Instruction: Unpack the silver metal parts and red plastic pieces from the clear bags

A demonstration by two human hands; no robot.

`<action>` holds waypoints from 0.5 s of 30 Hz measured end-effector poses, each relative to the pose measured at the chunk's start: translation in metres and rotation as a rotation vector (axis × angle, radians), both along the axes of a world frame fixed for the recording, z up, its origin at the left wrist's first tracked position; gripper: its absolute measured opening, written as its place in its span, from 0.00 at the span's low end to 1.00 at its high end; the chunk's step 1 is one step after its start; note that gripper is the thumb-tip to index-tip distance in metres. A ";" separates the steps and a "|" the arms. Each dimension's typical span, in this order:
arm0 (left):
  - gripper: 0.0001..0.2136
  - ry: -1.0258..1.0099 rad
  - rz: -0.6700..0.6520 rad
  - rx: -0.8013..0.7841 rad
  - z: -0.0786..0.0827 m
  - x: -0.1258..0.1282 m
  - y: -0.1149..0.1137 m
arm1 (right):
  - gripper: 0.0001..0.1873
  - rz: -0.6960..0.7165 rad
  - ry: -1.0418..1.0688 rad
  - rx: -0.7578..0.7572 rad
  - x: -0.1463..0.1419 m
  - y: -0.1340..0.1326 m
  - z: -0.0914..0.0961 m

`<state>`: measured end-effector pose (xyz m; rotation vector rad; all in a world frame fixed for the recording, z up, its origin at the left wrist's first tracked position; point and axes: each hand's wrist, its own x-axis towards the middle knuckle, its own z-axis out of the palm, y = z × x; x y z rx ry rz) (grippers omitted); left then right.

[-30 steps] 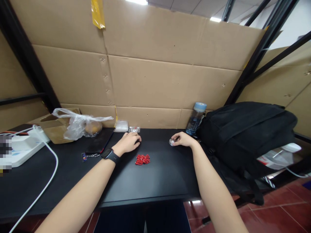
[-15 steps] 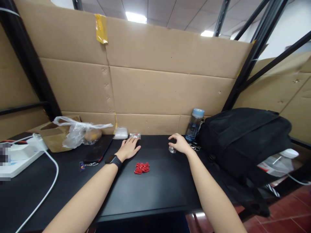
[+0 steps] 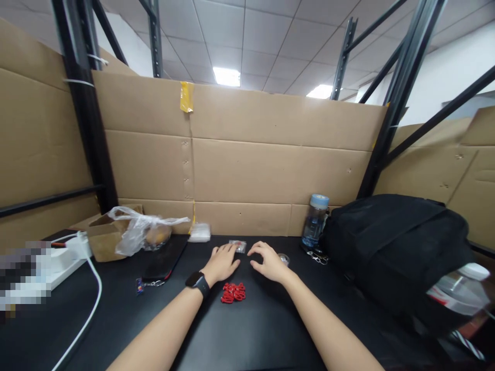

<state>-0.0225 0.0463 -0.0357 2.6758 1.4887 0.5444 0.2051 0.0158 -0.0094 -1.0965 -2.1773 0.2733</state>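
My left hand (image 3: 223,263), with a black watch on the wrist, lies flat and open on the black table (image 3: 270,335), fingertips near a small clear packet (image 3: 237,246). My right hand (image 3: 266,262) hovers open beside it, fingers spread and curved, holding nothing. A pile of small red pieces (image 3: 233,292) lies just below both hands. A small clear round container (image 3: 284,258) sits right of my right hand, apart from it.
A blue-capped water bottle (image 3: 316,220) and key rings (image 3: 317,256) stand by a large black backpack (image 3: 398,247) at right. At left are a phone (image 3: 161,260), a plastic bag on a cardboard box (image 3: 135,232), a white power strip and cable (image 3: 91,288). Cardboard walls enclose the back.
My right hand has let go of the small clear container and moved left toward my left hand. The camera has tilted upward.
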 end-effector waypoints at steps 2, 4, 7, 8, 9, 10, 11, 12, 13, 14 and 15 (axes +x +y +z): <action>0.23 -0.021 -0.120 -0.003 0.001 0.006 -0.007 | 0.19 0.014 -0.031 -0.014 -0.001 0.000 -0.004; 0.22 -0.051 -0.188 -0.014 0.001 0.008 -0.011 | 0.22 0.006 -0.090 -0.032 -0.001 0.001 -0.006; 0.21 -0.124 -0.225 -0.036 0.001 0.004 -0.009 | 0.21 -0.061 -0.174 -0.043 -0.003 0.001 -0.007; 0.21 -0.149 -0.239 -0.049 0.002 0.001 -0.007 | 0.21 -0.089 -0.195 -0.038 -0.004 0.002 -0.006; 0.21 -0.171 -0.256 -0.064 0.002 -0.001 -0.006 | 0.21 -0.114 -0.215 -0.031 -0.005 0.002 -0.006; 0.20 -0.189 -0.274 -0.076 0.004 -0.003 -0.004 | 0.21 -0.135 -0.236 -0.025 -0.006 0.002 -0.006; 0.20 -0.209 -0.294 -0.080 0.005 -0.005 -0.004 | 0.21 -0.153 -0.254 -0.021 -0.006 0.002 -0.005; 0.20 -0.232 -0.314 -0.077 0.007 -0.005 -0.004 | 0.20 -0.167 -0.269 -0.019 -0.007 0.002 -0.006; 0.20 -0.261 -0.332 -0.068 0.009 -0.005 -0.005 | 0.19 -0.181 -0.282 -0.017 -0.008 0.002 -0.006; 0.20 -0.296 -0.348 -0.056 0.011 -0.004 -0.006 | 0.18 -0.196 -0.292 -0.016 -0.009 0.003 -0.006; 0.20 -0.337 -0.360 -0.047 0.013 -0.003 -0.008 | 0.17 -0.210 -0.301 -0.013 -0.010 0.003 -0.007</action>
